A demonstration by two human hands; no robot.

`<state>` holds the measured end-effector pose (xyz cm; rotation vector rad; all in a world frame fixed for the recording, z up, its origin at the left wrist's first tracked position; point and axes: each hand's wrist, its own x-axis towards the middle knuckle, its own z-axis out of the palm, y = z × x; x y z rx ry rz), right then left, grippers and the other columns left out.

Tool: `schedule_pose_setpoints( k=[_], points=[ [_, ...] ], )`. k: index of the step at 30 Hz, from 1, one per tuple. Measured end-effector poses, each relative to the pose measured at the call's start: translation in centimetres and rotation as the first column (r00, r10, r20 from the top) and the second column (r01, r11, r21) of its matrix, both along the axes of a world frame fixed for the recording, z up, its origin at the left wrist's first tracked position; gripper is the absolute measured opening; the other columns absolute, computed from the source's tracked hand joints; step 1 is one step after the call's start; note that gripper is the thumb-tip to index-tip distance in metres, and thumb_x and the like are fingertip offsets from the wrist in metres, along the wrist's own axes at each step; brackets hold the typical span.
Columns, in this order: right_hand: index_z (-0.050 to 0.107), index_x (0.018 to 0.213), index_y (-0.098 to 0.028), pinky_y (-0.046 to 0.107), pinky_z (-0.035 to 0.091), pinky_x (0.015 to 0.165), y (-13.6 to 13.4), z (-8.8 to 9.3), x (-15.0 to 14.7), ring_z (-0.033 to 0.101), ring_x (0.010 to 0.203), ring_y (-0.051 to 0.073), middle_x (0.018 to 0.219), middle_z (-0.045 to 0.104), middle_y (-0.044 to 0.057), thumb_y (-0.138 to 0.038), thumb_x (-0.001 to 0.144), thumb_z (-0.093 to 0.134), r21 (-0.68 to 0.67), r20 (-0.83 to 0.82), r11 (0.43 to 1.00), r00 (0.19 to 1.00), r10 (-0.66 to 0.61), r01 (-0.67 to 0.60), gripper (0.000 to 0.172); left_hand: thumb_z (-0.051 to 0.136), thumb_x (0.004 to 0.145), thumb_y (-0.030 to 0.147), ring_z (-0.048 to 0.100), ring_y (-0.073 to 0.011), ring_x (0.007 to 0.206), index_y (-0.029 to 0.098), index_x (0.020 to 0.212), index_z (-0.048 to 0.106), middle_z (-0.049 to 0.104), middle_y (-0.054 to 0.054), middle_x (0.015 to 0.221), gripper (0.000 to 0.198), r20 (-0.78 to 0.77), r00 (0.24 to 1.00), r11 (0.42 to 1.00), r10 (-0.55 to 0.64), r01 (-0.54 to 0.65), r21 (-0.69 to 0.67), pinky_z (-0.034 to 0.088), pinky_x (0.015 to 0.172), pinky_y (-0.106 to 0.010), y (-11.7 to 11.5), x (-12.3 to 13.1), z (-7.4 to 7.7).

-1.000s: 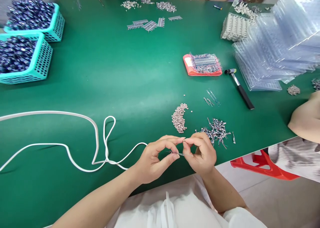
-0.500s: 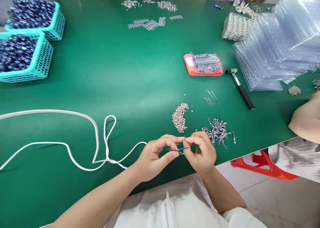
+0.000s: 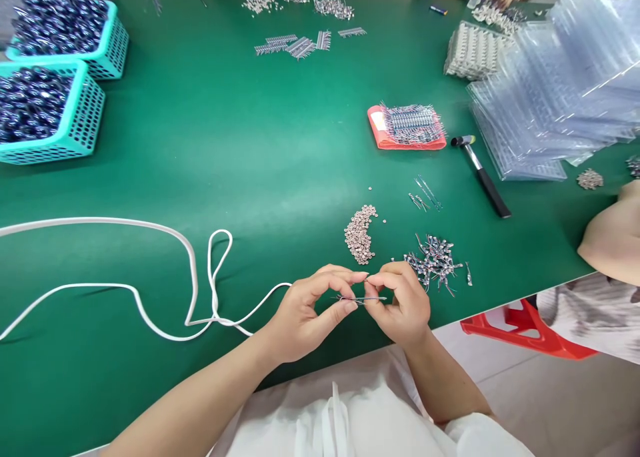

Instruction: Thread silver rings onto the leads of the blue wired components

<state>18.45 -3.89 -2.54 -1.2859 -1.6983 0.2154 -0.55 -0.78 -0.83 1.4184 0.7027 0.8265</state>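
Note:
Close to the table's front edge, my left hand (image 3: 313, 313) pinches a thin wired component (image 3: 350, 299) between thumb and fingers, its fine leads sticking out. My right hand (image 3: 403, 303) is closed facing it, thumb and forefinger pinched together near the component's other end. What lies between those right fingertips is too small to make out. Just beyond the hands is a pile of small round beige discs (image 3: 359, 237). A heap of small wired components (image 3: 435, 262) lies right behind my right hand.
A hammer (image 3: 483, 180) and a red band with component strips (image 3: 407, 127) lie farther back. Clear plastic trays (image 3: 545, 103) are stacked at right. White cable (image 3: 193, 277) loops at left, below turquoise baskets (image 3: 95, 103). Another person's arm (image 3: 613, 233) rests at right.
The thin component between my hands has turned from slanting to nearly level. The fingertips have shifted slightly; the things on the table have stayed in place.

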Motion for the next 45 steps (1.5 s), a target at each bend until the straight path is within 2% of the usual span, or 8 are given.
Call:
schedule_pose_setpoints(
  k=[8, 19, 24, 33, 39, 45],
  points=[
    [0.063, 0.096, -0.024, 0.025, 0.054, 0.056, -0.14, 0.09, -0.17, 0.061, 0.061, 0.011, 0.081, 0.062, 0.000, -0.011, 0.085, 0.065, 0.014, -0.023, 0.999, 0.998, -0.051, 0.051, 0.017, 0.066, 0.091, 0.017, 0.062, -0.0245, 0.118, 0.018, 0.089, 0.065, 0.073, -0.012, 0.120, 0.003, 0.134, 0.991, 0.981, 0.014, 0.012, -0.193, 0.048, 0.103, -0.043, -0.05, 0.17, -0.02],
    [0.065, 0.100, -0.024, 0.026, 0.056, 0.059, -0.11, 0.07, -0.22, 0.061, 0.061, 0.011, 0.083, 0.063, 0.001, -0.011, 0.085, 0.066, 0.040, -0.021, 0.997, 0.997, -0.072, 0.072, 0.020, 0.064, 0.092, 0.013, 0.058, -0.0232, 0.128, 0.019, 0.092, 0.067, 0.068, -0.010, 0.132, 0.007, 0.134, 0.991, 0.989, -0.024, 0.043, -0.144, 0.044, 0.109, -0.042, -0.33, 0.37, -0.29],
    [0.065, 0.104, -0.025, 0.028, 0.057, 0.062, -0.19, 0.04, -0.11, 0.065, 0.069, 0.013, 0.084, 0.065, 0.002, -0.010, 0.086, 0.066, 0.072, 0.013, 0.994, 0.996, -0.085, 0.084, 0.024, 0.065, 0.092, 0.014, 0.059, -0.0237, 0.126, 0.018, 0.091, 0.067, 0.069, -0.011, 0.131, 0.005, 0.134, 0.991, 0.985, -0.005, 0.028, -0.169, 0.045, 0.109, -0.042, -0.36, 0.40, -0.32],
    [0.065, 0.107, -0.027, 0.029, 0.057, 0.062, -0.22, -0.04, -0.03, 0.065, 0.069, 0.015, 0.081, 0.066, 0.001, -0.010, 0.084, 0.067, 0.133, 0.078, 0.986, 0.991, -0.109, 0.099, 0.028, 0.065, 0.092, 0.015, 0.061, -0.0244, 0.122, 0.019, 0.090, 0.067, 0.072, -0.011, 0.126, 0.004, 0.138, 0.990, 0.987, 0.012, 0.011, -0.163, 0.047, 0.106, -0.043, -0.33, 0.37, 0.01],
    [0.065, 0.107, -0.026, 0.028, 0.057, 0.063, -0.19, -0.05, -0.08, 0.065, 0.071, 0.014, 0.083, 0.067, 0.002, -0.007, 0.084, 0.067, 0.112, 0.075, 0.991, 0.993, -0.087, 0.078, 0.029, 0.066, 0.091, 0.015, 0.062, -0.0230, 0.122, 0.019, 0.090, 0.067, 0.071, -0.010, 0.129, 0.004, 0.163, 0.987, 0.974, 0.018, 0.019, -0.224, 0.048, 0.106, -0.042, -0.43, 0.29, 0.29],
    [0.067, 0.103, -0.025, 0.027, 0.057, 0.060, -0.14, -0.14, -0.23, 0.066, 0.068, 0.014, 0.083, 0.067, 0.003, -0.007, 0.083, 0.066, 0.083, 0.005, 0.994, 0.997, -0.074, 0.073, 0.026, 0.068, 0.090, 0.017, 0.063, -0.0245, 0.122, 0.019, 0.088, 0.066, 0.072, -0.010, 0.127, 0.004, 0.173, 0.984, 0.953, 0.033, 0.021, -0.302, 0.049, 0.106, -0.044, -0.48, 0.26, 0.54]
  ],
)
